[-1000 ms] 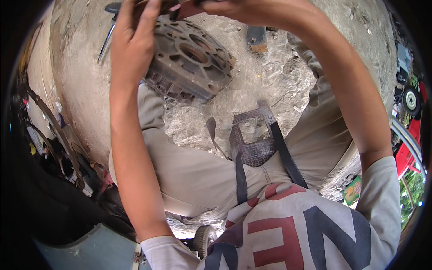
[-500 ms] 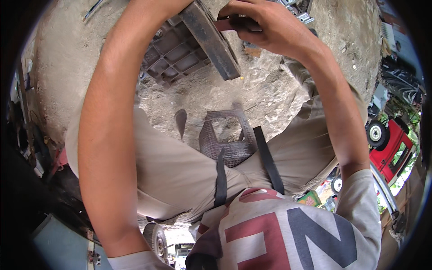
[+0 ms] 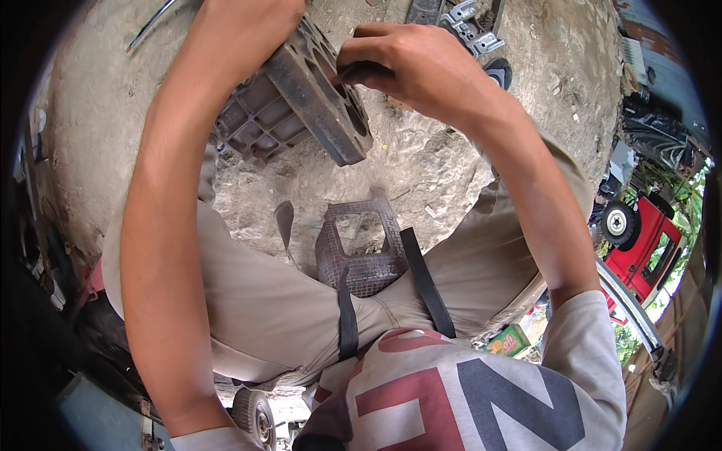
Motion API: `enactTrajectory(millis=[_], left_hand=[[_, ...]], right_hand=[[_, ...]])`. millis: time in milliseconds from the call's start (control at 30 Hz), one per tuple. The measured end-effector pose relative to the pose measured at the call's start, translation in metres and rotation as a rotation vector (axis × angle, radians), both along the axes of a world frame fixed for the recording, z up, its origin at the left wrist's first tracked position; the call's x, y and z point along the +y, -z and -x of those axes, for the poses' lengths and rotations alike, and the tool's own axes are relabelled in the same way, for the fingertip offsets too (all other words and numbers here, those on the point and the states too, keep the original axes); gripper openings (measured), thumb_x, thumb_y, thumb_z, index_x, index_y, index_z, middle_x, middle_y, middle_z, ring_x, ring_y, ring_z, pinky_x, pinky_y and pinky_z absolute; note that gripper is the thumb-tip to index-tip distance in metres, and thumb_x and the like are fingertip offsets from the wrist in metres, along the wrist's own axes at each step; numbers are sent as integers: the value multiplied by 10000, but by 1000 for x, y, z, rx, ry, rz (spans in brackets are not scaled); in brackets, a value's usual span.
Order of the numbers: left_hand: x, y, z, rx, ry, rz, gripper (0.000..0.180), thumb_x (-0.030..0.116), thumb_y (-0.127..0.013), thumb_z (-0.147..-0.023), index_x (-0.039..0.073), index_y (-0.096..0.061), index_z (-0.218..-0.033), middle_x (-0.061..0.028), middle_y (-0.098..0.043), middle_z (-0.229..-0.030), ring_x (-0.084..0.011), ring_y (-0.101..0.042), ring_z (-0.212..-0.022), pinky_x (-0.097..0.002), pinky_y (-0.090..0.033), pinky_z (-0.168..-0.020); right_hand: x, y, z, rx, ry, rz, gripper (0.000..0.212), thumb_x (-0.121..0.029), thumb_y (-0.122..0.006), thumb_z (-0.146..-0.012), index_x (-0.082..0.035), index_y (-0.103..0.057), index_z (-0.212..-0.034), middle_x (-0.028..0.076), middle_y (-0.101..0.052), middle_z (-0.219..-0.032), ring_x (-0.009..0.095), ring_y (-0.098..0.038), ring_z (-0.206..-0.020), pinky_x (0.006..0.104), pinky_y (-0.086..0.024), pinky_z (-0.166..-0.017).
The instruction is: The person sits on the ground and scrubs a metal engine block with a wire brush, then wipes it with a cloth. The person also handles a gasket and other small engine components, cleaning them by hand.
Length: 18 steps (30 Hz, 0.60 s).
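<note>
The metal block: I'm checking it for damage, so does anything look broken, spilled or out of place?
Nothing stands out. The grey metal block sits tilted between left hand and right hand; no visible cracks.

The metal casting (image 3: pixel 301 105) I hold is dark grey-brown, with a ribbed grid on its back face and a row of round holes on its front face. My trousers (image 3: pixel 271 308) are plain beige. My shirt (image 3: pixel 466 398) is light grey, printed with large red and navy shapes. The seat (image 3: pixel 361 252) under me is dark grey with a fine cross-hatch pattern; its straps (image 3: pixel 425 282) are black. The ground (image 3: pixel 436 161) is pale, mottled grey-tan. The vehicle (image 3: pixel 650 240) beside me is red.
</note>
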<state>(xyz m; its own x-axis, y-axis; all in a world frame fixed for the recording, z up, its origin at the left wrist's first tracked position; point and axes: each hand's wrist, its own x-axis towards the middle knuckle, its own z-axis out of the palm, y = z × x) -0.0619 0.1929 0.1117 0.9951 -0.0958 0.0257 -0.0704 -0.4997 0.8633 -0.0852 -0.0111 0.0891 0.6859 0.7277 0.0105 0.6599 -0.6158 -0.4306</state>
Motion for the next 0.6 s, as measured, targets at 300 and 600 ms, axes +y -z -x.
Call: enactTrajectory(millis=[300,600], left_hand=[[4,-1,-2,-25,7,-69,330,263,-532,-1083,-31,-672,-1131,-127,-711,-1017,-208,-652,-970,-336,-507,-897],[81,10,7,381,246,-494,392,330,-573,-1034,22,-669,-1257,-172,-736,-1125,-287,-688,-1061,-380,-504,-940]], right_hand=[[6,-1,3,168,-10,-44,236,-146,-718,-859,-118,-751,-1092,105,-711,-1071,336,-711,-974,443,-570,-797],[-10,-20,-2,489,51,-28,356,-289,-702,-968,-32,-696,-1214,164,-708,-1129,343,-709,-985,426,-562,-850]])
